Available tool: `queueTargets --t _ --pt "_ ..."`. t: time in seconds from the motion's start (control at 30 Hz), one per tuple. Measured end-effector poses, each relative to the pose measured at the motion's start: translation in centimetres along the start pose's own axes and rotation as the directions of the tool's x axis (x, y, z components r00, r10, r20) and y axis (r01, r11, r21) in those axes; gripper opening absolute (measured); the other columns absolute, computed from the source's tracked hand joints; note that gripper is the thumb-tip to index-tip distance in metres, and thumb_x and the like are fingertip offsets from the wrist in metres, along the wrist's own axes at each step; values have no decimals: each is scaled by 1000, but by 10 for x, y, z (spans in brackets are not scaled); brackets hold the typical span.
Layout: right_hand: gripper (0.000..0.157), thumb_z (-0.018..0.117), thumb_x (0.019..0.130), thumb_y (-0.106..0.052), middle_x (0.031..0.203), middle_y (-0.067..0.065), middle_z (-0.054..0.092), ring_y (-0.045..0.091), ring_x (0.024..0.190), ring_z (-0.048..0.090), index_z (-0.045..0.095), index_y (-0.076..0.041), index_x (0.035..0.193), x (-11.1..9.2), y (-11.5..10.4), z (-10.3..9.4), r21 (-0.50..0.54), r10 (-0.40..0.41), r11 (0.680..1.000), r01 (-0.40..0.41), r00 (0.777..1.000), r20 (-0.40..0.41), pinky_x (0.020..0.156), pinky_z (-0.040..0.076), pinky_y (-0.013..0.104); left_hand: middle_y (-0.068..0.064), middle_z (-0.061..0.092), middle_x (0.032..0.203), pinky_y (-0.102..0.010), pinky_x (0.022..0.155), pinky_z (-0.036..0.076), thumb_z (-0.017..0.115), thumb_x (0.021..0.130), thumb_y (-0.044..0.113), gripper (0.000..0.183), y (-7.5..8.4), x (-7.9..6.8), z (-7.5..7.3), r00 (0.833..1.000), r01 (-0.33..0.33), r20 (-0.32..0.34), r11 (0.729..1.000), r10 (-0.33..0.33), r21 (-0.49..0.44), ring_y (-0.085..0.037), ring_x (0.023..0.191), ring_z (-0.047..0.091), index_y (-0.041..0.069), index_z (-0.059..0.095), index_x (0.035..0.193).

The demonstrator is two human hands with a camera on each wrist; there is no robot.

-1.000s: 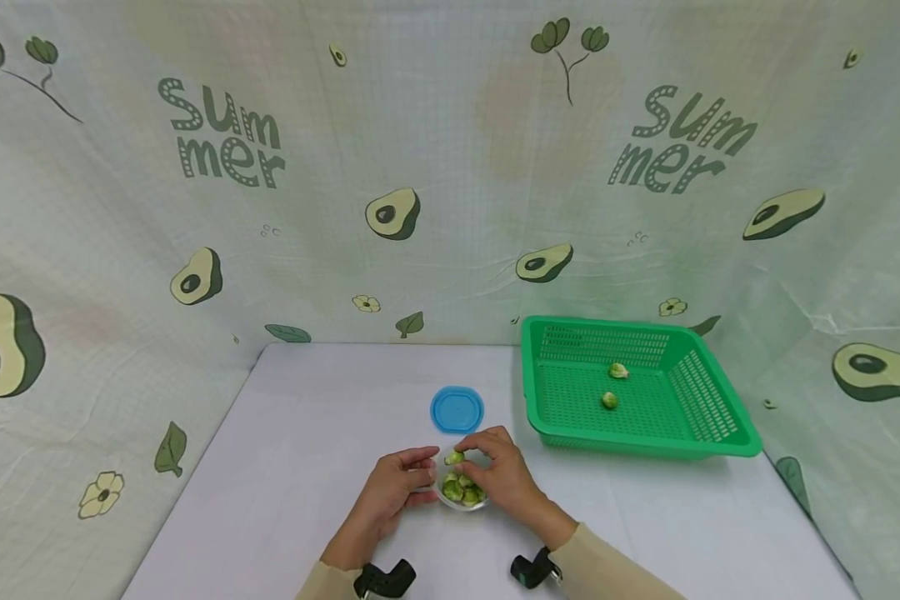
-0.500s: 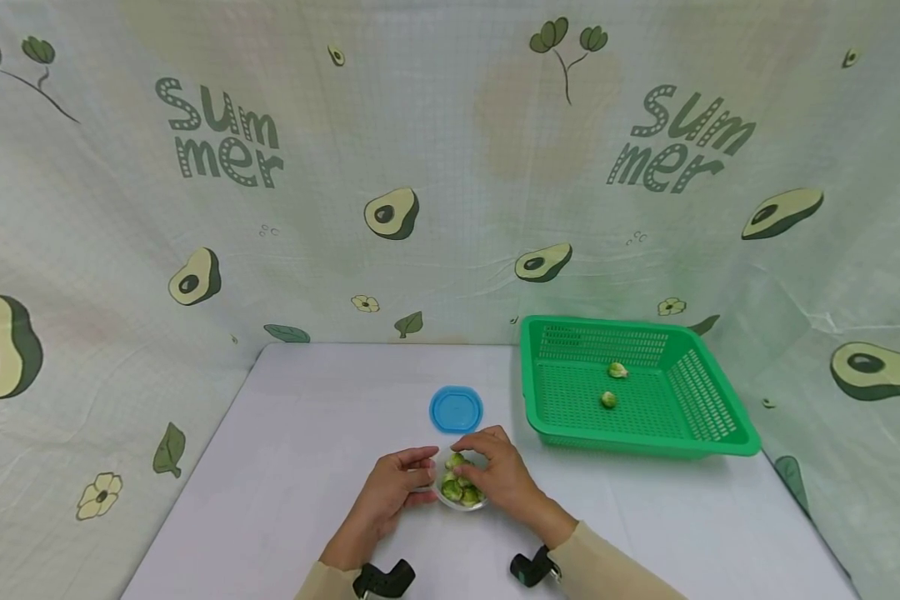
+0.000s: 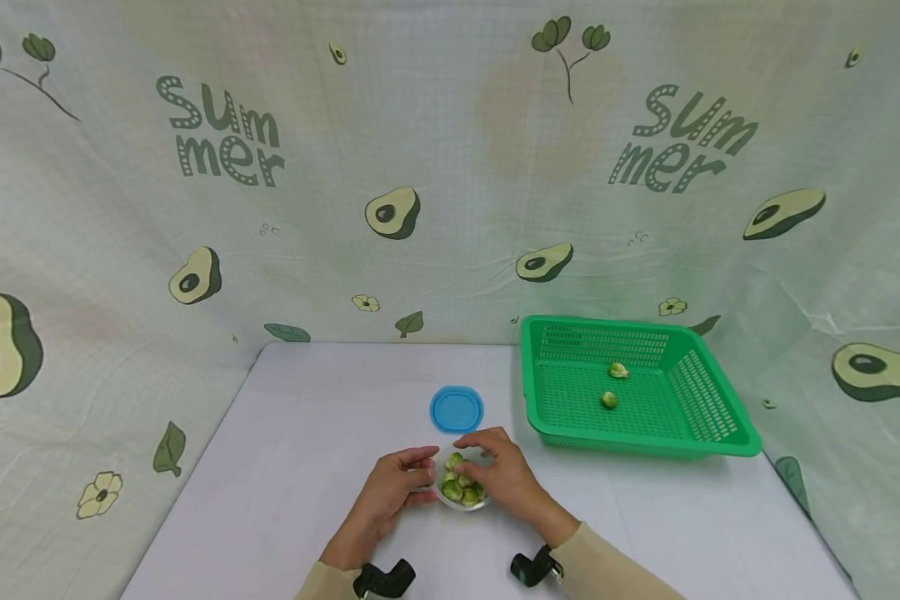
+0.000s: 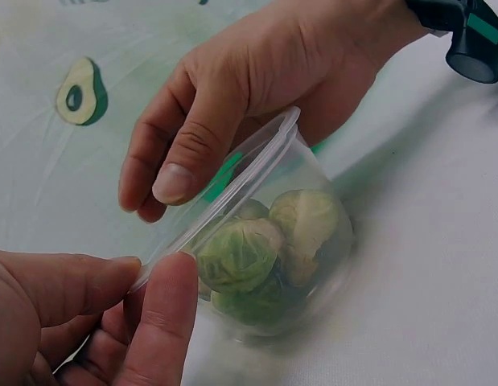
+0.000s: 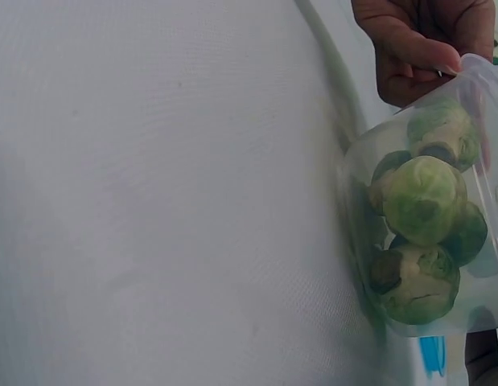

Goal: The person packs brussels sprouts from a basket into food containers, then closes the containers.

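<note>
My left hand (image 3: 392, 490) pinches the rim of a clear plastic cup (image 4: 319, 165) between thumb and fingers. Several Brussels sprouts (image 4: 236, 256) lie inside it, seen through the wall in both wrist views. The cup is on the table, close in front of me. Over its far right side hovers my right hand (image 3: 512, 477), thumb and fingers apart and loosely bent, with nothing visible between them. From the left wrist, the right hand's thumb (image 4: 178, 178) shows just above the opening. In the right wrist view most of that hand is hidden behind the cup.
A round blue lid (image 3: 457, 409) lies just beyond the cup. To the right, a green plastic basket (image 3: 645, 442) contains two more Brussels sprouts (image 3: 609, 400). A printed cloth (image 3: 450, 150) hangs behind and beside the white table (image 3: 330, 408).
One second ago my right hand pinched a Brussels sprout over the cup. The sprout has gone down among the others, and the fingers have let go. My left hand stays at the rim.
</note>
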State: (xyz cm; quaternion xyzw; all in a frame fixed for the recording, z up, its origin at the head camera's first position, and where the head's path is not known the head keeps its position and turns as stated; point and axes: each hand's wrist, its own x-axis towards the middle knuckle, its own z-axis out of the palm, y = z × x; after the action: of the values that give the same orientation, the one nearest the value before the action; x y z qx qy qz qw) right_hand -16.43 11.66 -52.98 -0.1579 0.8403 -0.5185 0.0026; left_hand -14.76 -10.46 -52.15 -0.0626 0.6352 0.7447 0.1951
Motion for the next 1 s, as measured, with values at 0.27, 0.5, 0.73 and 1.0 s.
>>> queueTargets --t 0.27,0.5,0.73,1.0 --pt "29 85 89 -15 117 -3 69 32 115 59 79 -11 117 1 0 -2 79 42 996 -42 999 2 95 52 41 -6 62 106 -28 72 66 69 95 -3 51 0 1 0 1000 -1 0 1000 1 -1 -12 89 66 -10 57 144" --pt "29 85 89 -15 118 -4 71 27 118 59 79 -12 117 1 -2 -4 69 37 997 -37 999 2 101 52 48 -6 62 107 -28 72 66 69 96 -1 51 -1 1 0 1000 -3 6 1000 3 -3 -13 91 67 -9 57 145" --pt "29 84 90 -14 121 -8 71 18 123 59 78 -15 119 -2 -11 -8 16 -16 1000 16 1000 6 110 52 43 -4 62 105 -28 72 66 69 95 -2 51 -2 2 -1 1000 -10 3 1000 10 -1 -12 89 67 -9 57 145" --pt "30 83 92 -14 126 -6 71 20 127 60 77 -25 119 -3 -22 -19 55 -96 994 97 995 -21 110 53 50 -4 63 105 -28 71 66 69 96 -1 49 -4 3 -1 1000 0 -11 1000 0 3 -13 87 68 -8 59 144"
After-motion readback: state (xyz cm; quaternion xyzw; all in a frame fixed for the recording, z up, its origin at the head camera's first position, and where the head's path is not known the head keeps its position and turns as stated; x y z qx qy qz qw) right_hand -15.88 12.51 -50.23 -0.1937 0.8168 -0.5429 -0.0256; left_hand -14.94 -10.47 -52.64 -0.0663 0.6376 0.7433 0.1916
